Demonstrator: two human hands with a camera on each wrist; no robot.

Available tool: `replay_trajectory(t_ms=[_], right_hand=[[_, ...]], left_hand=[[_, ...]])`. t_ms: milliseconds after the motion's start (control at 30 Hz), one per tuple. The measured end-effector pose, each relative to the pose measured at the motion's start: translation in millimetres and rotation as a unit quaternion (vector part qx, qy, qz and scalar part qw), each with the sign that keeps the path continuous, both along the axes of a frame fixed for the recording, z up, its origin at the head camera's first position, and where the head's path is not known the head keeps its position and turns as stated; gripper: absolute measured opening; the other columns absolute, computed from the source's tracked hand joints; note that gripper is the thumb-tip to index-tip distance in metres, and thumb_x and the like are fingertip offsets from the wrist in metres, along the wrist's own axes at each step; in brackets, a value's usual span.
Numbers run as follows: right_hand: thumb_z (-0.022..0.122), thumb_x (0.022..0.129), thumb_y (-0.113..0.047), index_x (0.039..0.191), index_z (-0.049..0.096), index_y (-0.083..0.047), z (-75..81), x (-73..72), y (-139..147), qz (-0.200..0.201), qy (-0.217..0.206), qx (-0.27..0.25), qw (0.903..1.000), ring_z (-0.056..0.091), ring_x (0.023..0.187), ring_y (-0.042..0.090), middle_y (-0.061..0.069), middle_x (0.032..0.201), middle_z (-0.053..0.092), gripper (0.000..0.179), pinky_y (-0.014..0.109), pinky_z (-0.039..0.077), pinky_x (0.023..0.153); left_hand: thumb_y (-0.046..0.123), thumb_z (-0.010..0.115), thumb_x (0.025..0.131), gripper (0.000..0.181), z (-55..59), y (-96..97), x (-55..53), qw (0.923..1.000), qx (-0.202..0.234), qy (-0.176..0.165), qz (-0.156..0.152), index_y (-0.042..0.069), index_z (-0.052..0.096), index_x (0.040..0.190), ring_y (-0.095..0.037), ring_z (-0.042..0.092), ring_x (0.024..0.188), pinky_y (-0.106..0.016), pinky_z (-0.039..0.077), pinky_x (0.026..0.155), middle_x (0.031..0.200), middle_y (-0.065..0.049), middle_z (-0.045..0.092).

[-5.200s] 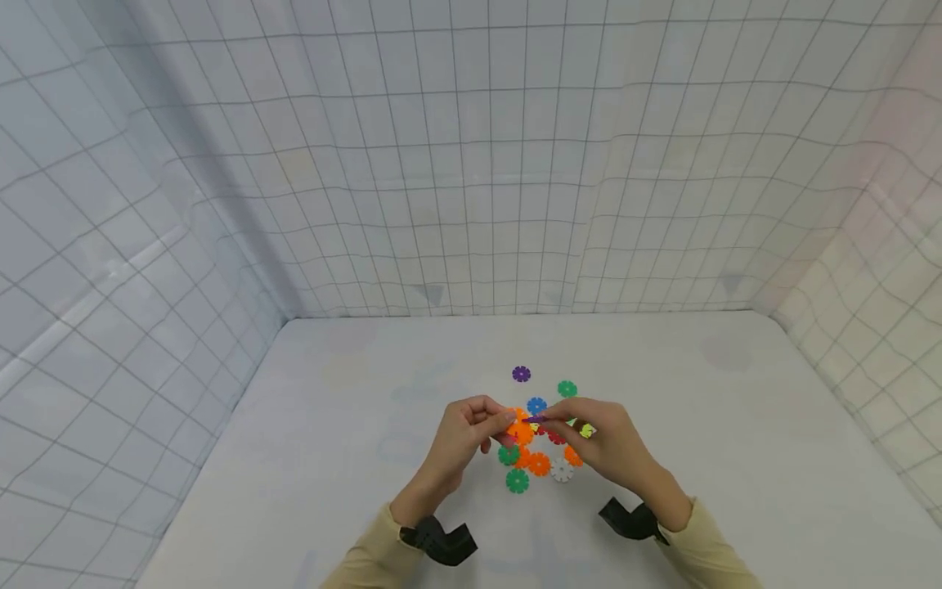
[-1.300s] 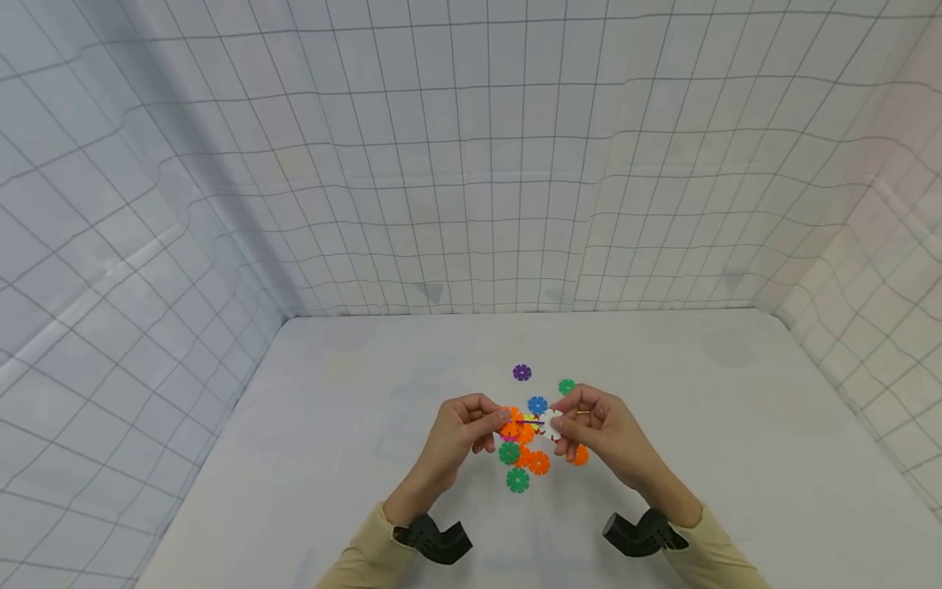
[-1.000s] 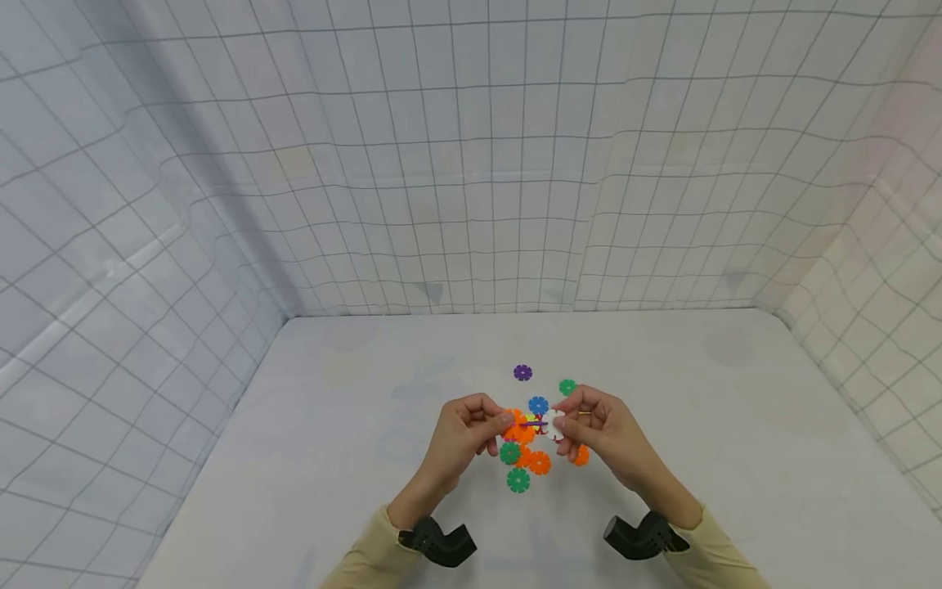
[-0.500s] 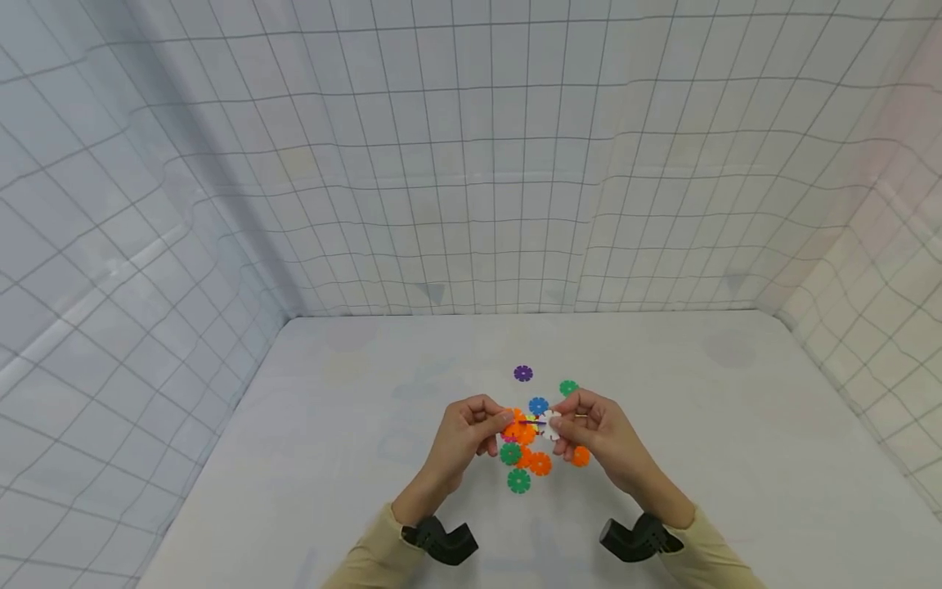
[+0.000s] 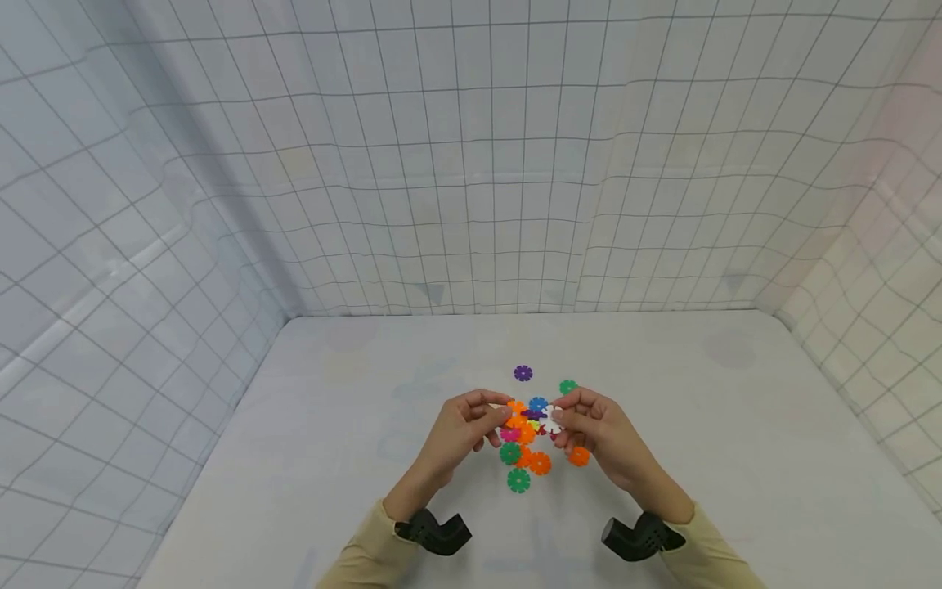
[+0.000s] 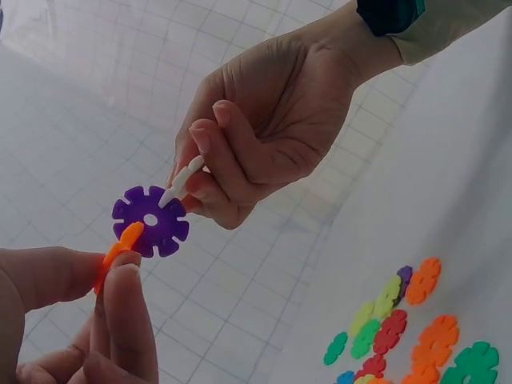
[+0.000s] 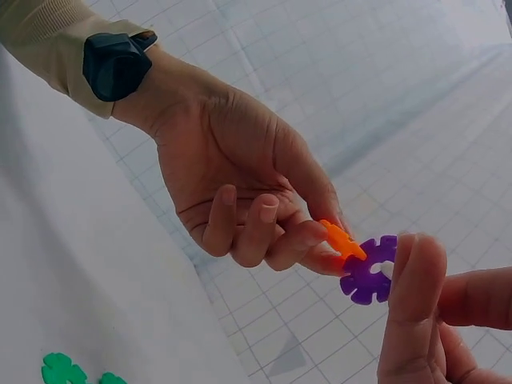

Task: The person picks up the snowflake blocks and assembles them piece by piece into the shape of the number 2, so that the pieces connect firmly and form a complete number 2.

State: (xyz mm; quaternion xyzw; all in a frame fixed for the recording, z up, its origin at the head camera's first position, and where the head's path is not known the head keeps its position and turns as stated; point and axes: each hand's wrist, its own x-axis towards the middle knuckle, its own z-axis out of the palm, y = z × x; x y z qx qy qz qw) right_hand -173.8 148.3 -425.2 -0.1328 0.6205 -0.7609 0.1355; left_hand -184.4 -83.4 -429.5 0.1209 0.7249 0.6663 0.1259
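My left hand (image 5: 459, 433) pinches an orange notched disc (image 6: 126, 238) between thumb and fingers. A purple notched disc (image 6: 152, 234) is joined to it by its edge, its flat face and centre hole turned to the left wrist camera. On the purple disc's other side a white notched disc (image 6: 181, 181) meets its rim at an angle, pinched by my right hand (image 5: 607, 433). The three pieces form a short chain held up over the loose discs. In the right wrist view, my left fingers and the orange disc show behind, while right fingertips hide most of the white one.
Several loose notched discs lie on the white table (image 5: 331, 458) below: a green disc (image 5: 518, 480) in front, an orange disc (image 5: 579, 456) at the right, a purple disc (image 5: 523, 373) farthest back. Grid-patterned curtain (image 5: 471, 164) encloses the back and sides.
At first my right hand held the purple disc against the orange one while the white disc lay on the table. It since took up the white disc; the chain has just tilted, showing more purple.
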Motion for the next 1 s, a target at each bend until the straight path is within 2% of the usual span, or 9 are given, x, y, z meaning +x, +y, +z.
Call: replay_trajectory(t_ms=[167, 333, 433, 500, 533, 700, 767, 900, 1000], right_hand=[[0.059, 0.094, -0.010, 0.105, 0.054, 0.006, -1.9, -1.3, 2, 0.009, 0.010, 0.030, 0.9994, 0.063, 0.065, 0.017, 0.009, 0.079, 0.062, 0.020, 0.025, 0.053, 0.063], [0.055, 0.097, -0.017, 0.112, 0.054, 0.008, -2.0, -6.8, 10, 0.021, 0.047, 0.103, 0.9933, 0.064, 0.072, 0.034, 0.018, 0.085, 0.062, 0.030, 0.036, 0.055, 0.068], [0.055, 0.098, -0.020, 0.112, 0.056, 0.006, -4.0, -12.1, 17, 0.030, 0.079, 0.175, 0.9810, 0.063, 0.075, 0.041, 0.021, 0.088, 0.062, 0.030, 0.042, 0.055, 0.067], [0.056, 0.097, -0.019, 0.109, 0.059, 0.004, -7.7, -15.2, 23, 0.038, 0.105, 0.239, 0.9646, 0.062, 0.074, 0.040, 0.020, 0.088, 0.063, 0.026, 0.041, 0.054, 0.065], [0.058, 0.096, -0.019, 0.107, 0.060, 0.002, -10.4, -16.7, 25, 0.040, 0.121, 0.279, 0.9519, 0.062, 0.072, 0.037, 0.016, 0.086, 0.063, 0.023, 0.038, 0.054, 0.064], [0.068, 0.088, -0.021, 0.092, 0.065, -0.010, -24.8, -20.9, 33, 0.029, 0.169, 0.468, 0.8671, 0.053, 0.065, 0.016, -0.004, 0.076, 0.058, 0.011, 0.028, 0.046, 0.057], [0.073, 0.084, -0.023, 0.087, 0.064, -0.013, -30.2, -22.3, 33, 0.025, 0.166, 0.514, 0.8414, 0.049, 0.063, 0.013, -0.007, 0.072, 0.055, 0.013, 0.029, 0.043, 0.056], [0.081, 0.075, -0.024, 0.085, 0.063, -0.014, -38.6, -24.0, 31, 0.028, 0.156, 0.555, 0.8164, 0.046, 0.065, 0.014, -0.006, 0.070, 0.051, 0.023, 0.030, 0.041, 0.058], [0.083, 0.072, -0.023, 0.084, 0.061, -0.014, -40.6, -23.9, 29, 0.029, 0.154, 0.561, 0.8128, 0.045, 0.066, 0.014, -0.005, 0.071, 0.049, 0.027, 0.031, 0.040, 0.058]], left_hand=[[0.028, 0.063, 0.092, 0.032, -1.9, 0.0, -0.3, 0.9993, -0.007, -0.027, -0.026, -0.004, 0.062, 0.087, -0.018, 0.057, 0.059, -0.023, 0.035, 0.051, 0.071, -0.003, 0.062], [0.028, 0.062, 0.092, 0.032, -2.2, -1.0, -1.7, 0.9982, 0.017, -0.057, 0.001, -0.001, 0.058, 0.079, -0.012, 0.052, 0.054, -0.022, 0.033, 0.050, 0.066, -0.005, 0.059], [0.027, 0.060, 0.093, 0.030, -2.1, -3.0, -2.9, 0.9947, 0.052, -0.088, 0.013, 0.002, 0.058, 0.078, -0.012, 0.048, 0.053, -0.020, 0.034, 0.050, 0.064, -0.004, 0.054], [0.026, 0.057, 0.094, 0.027, -2.1, -4.7, -3.5, 0.9901, 0.087, -0.109, 0.013, 0.005, 0.058, 0.077, -0.011, 0.045, 0.053, -0.020, 0.034, 0.050, 0.063, -0.002, 0.052], [0.025, 0.056, 0.095, 0.027, -2.0, -5.7, -3.6, 0.9866, 0.109, -0.121, 0.011, 0.005, 0.058, 0.078, -0.011, 0.044, 0.053, -0.019, 0.035, 0.050, 0.063, -0.001, 0.051], [0.022, 0.051, 0.098, 0.024, 0.0, -8.8, -2.8, 0.9662, 0.197, -0.167, 0.007, 0.008, 0.058, 0.080, -0.009, 0.045, 0.053, -0.016, 0.038, 0.050, 0.062, 0.001, 0.051], [0.022, 0.051, 0.098, 0.023, 2.0, -8.9, -2.1, 0.9623, 0.209, -0.175, 0.010, 0.008, 0.057, 0.081, -0.009, 0.046, 0.053, -0.015, 0.038, 0.051, 0.063, 0.001, 0.051], [0.022, 0.052, 0.097, 0.023, 5.6, -8.1, -1.9, 0.9636, 0.204, -0.172, 0.016, 0.008, 0.057, 0.080, -0.009, 0.045, 0.053, -0.016, 0.038, 0.050, 0.063, 0.001, 0.051], [0.022, 0.052, 0.097, 0.024, 6.9, -7.5, -2.1, 0.9707, 0.186, -0.150, 0.024, 0.008, 0.058, 0.078, -0.010, 0.043, 0.051, -0.017, 0.037, 0.049, 0.062, 0.001, 0.051]])
